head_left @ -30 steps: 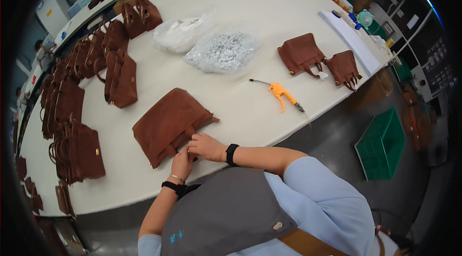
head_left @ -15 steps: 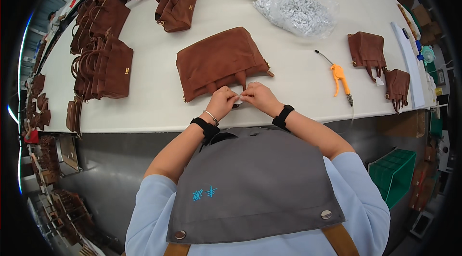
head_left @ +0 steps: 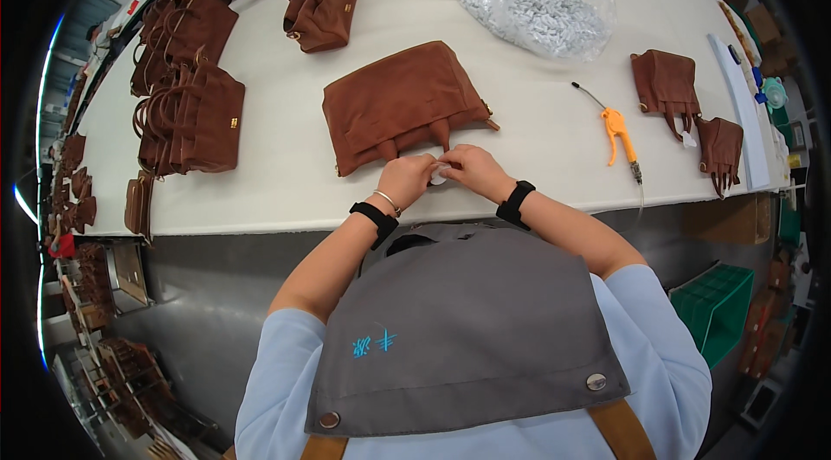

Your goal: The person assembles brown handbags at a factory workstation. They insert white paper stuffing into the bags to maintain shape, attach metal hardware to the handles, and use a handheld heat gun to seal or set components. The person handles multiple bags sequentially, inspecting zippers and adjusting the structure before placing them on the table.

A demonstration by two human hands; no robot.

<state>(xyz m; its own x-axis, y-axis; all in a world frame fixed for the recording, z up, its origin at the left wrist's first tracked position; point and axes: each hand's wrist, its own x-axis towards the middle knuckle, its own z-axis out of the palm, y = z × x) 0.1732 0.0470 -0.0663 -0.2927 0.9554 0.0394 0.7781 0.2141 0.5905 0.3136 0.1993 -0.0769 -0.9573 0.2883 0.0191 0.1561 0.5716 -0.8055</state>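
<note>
A brown handbag (head_left: 402, 101) lies on its side on the white table, its handles toward me. Just past the table's near edge side of those handles, my left hand (head_left: 407, 180) and my right hand (head_left: 476, 172) meet, fingertips pinched together. Between them shows a small white tag (head_left: 439, 175), close to the end of the bag's right-hand handle. Whether it is fastened to that handle is hidden by my fingers. An orange air blow gun (head_left: 616, 135) with a thin nozzle lies to the right of the bag.
Brown handbags (head_left: 208, 118) stand in rows along the left; another handbag (head_left: 325, 6) stands farther back. Clear plastic bags, one holding small whitish pieces (head_left: 545, 19), lie at the back. Two smaller brown bags (head_left: 666, 79) are at right. A green crate (head_left: 714, 308) stands below the table.
The whole view has shifted slightly. My pinched fingers have changed position a little around the white tag, which shows more plainly below them. The handbag stays lying in place.
</note>
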